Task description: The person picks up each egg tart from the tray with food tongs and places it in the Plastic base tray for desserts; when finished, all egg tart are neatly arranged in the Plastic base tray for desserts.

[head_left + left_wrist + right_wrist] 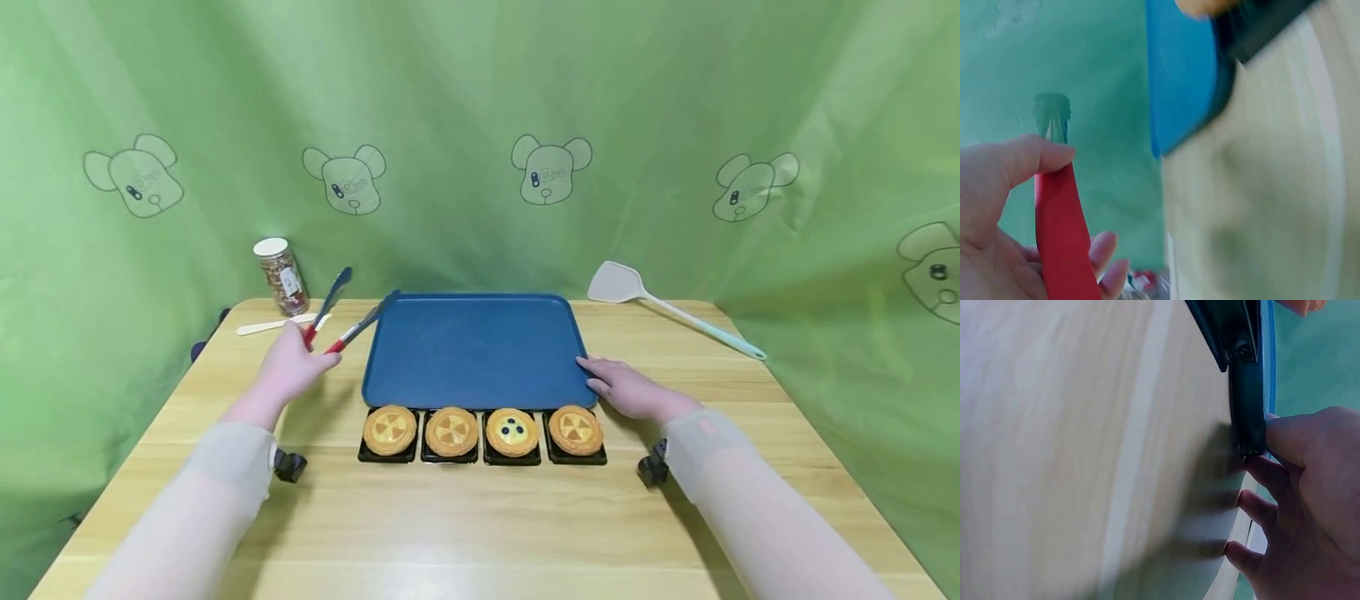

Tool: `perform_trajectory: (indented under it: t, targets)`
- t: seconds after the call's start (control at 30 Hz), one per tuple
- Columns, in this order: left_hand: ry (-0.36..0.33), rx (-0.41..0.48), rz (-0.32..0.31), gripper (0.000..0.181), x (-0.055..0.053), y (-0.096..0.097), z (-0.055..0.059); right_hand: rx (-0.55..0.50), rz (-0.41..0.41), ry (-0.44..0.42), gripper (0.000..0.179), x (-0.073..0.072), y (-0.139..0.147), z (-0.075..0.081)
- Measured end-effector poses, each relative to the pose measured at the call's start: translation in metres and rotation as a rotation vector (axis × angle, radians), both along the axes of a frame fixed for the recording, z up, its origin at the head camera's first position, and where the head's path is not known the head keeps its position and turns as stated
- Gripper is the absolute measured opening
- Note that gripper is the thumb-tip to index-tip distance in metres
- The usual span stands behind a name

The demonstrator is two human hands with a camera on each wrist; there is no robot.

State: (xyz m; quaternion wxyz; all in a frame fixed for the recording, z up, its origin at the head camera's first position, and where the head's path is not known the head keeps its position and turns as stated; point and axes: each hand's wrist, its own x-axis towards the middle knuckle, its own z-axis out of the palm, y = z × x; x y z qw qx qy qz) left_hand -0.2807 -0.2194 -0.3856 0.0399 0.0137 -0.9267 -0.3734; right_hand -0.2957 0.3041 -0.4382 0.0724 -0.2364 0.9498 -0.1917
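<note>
In the head view, my left hand (pixel 292 362) holds a pair of tongs (pixel 360 325) above the table, left of the blue tray (pixel 480 350). The tongs have red handles and dark tips, with their arms spread apart. The left wrist view shows the thumb pressed along the red handle (pixel 1063 231), with fingertips behind it. My right hand (pixel 626 387) rests at the tray's right edge near its front corner. Its fingers look spread in the right wrist view, the thumb (pixel 1291 434) touching the rim. Nothing lies on the tray.
Several tarts in black holders line the tray's front, one a blueberry-topped tart (pixel 512 432). Behind my left hand stand a white-lidded jar (pixel 282 279) and a pale flat stick (pixel 273 324). A spatula (pixel 675 310) lies at the back right. Green curtain (pixel 450 208) surrounds the table.
</note>
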Motion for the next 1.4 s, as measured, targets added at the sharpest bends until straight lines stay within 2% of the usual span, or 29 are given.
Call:
perform_trajectory:
  t: [0.1,0.27,0.43,0.6,0.8,1.03,1.17,1.3,1.4]
  targets:
    - [-0.03,-0.012,0.061,0.054,0.002,-0.016,-0.006,0.003,0.002,-0.001,0.05,0.0,-0.002,0.0]
    - [-0.067,-0.054,0.101,0.059,0.003,-0.03,-0.019,0.001,0.001,0.006,0.049,-0.002,-0.001,0.001]
    - [-0.12,-0.127,0.103,0.061,0.001,-0.03,-0.032,0.002,-0.009,0.005,0.049,-0.001,0.002,0.001]
    - [-0.145,-0.218,0.114,0.06,0.0,-0.028,-0.038,-0.004,-0.009,0.001,0.05,-0.001,0.003,0.0]
    - [-0.175,-0.249,0.111,0.06,-0.003,-0.028,-0.042,-0.009,-0.016,0.0,0.049,-0.002,0.003,-0.003]
    - [-0.199,-0.286,0.138,0.059,-0.001,-0.033,-0.046,0.0,0.003,0.01,0.05,-0.006,-0.001,-0.005]
    - [-0.219,-0.329,0.125,0.062,-0.003,-0.033,-0.046,-0.001,0.001,0.007,0.05,-0.004,0.0,-0.004]
    - [-0.244,-0.356,0.099,0.067,-0.005,-0.032,-0.043,-0.014,-0.005,-0.007,0.05,-0.002,0.002,-0.003]
    - [-0.25,-0.36,0.069,0.072,-0.007,-0.031,-0.037,-0.044,-0.005,-0.019,0.049,-0.001,0.005,-0.005]
